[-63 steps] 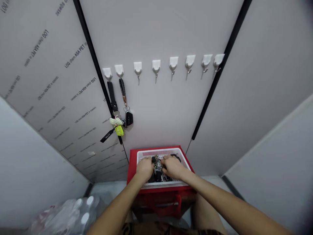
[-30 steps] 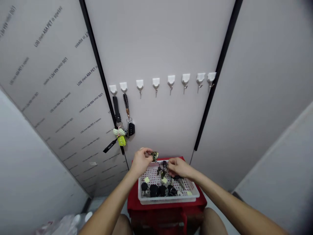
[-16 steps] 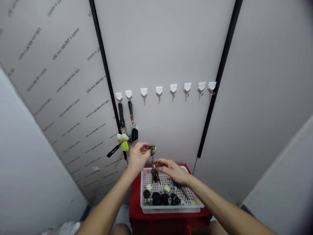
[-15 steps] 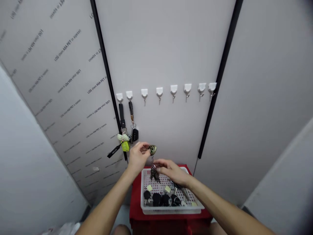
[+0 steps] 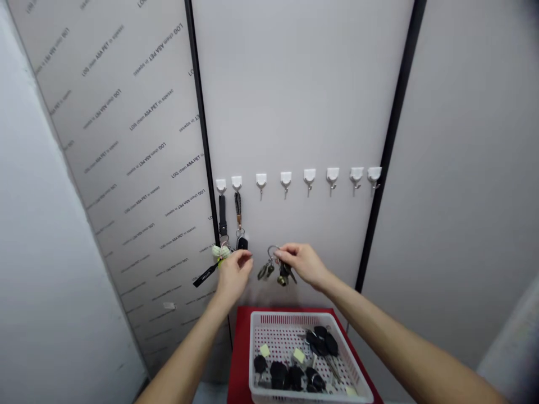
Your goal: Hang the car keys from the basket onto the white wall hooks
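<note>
My right hand [image 5: 305, 264] pinches a metal key ring [image 5: 273, 248] between thumb and fingertips, above the basket and below the row of hooks. From the ring dangle several keys and a bronze-coloured charm [image 5: 282, 279]. My left hand [image 5: 234, 275] is to the left, fingers bent and slightly apart from the thumb, with nothing visible in it. It partly covers a black car key [image 5: 242, 243] hanging on a braided strap [image 5: 238, 207]. Beside that, a dark strap [image 5: 223, 216] bears a pale bow [image 5: 221, 252] and a black tag [image 5: 205, 275]. Both straps hang from the two leftmost hooks.
A row of white adhesive hooks [image 5: 309, 175] runs across the grey wall panel. Below, a white perforated basket [image 5: 252, 336] on a red surface [image 5: 240, 342] contains several black car keys [image 5: 322, 341] and yellow paper notes [image 5: 298, 355]. Black strips [image 5: 391, 129] edge the panel.
The key bunch has risen out from over the basket. My left hand has let go of its charm, and my right hand now grips the ring. The view has shifted.
</note>
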### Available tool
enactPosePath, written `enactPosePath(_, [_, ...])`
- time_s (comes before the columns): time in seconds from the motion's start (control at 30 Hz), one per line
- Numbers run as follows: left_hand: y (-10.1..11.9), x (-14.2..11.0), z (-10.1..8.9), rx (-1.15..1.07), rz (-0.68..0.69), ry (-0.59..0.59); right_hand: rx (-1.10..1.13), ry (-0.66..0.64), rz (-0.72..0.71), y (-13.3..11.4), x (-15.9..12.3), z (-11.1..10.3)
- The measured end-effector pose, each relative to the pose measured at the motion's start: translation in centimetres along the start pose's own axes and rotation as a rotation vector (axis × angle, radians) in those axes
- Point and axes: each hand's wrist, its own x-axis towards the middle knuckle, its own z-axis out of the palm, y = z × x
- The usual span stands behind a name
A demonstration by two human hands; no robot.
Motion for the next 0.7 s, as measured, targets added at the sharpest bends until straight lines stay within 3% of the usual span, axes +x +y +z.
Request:
enactPosePath(0.17, [4.3, 1.8, 0.2, -0.03, 0.244, 0.033, 0.026, 0.189, -0.075, -3.6, 4.2, -0.4])
enactPosePath(0.3, [6.4, 4.4, 0.2, 0.124, 0.293, 0.052, -0.105, 0.324, -0.143, -5.6, 7.3, -0.5])
enactPosePath(0.53, [6.5, 8.4, 0.8, 0.212, 0.273, 0.101, -0.298, 0.484, -0.164, -6.7, 10.3, -0.6])
enactPosePath(0.7, [6.1, 9.1, 1.3, 0.197, 0.246, 0.072, -0.388, 0.442, -0.103, -6.3, 10.5, -0.8])
